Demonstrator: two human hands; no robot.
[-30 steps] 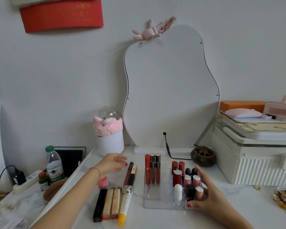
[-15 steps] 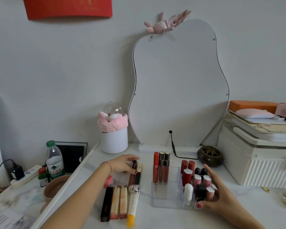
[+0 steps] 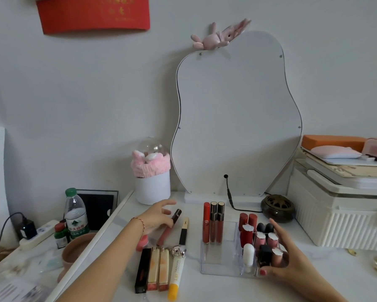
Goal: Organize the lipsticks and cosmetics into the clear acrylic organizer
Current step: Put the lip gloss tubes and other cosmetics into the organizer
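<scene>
— Where do we find the clear acrylic organizer?
— On the white table, before the mirror. Three glosses stand upright in its left bay and lipsticks fill the right cells.
— And our hands?
— Our right hand grips the organizer's right end, its fingers curled round the side wall. Our left hand pinches a dark-capped gloss tube beside a black-and-gold tube.

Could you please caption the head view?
Left hand holds a lip gloss tube; right hand grips the clear organizer.
</scene>
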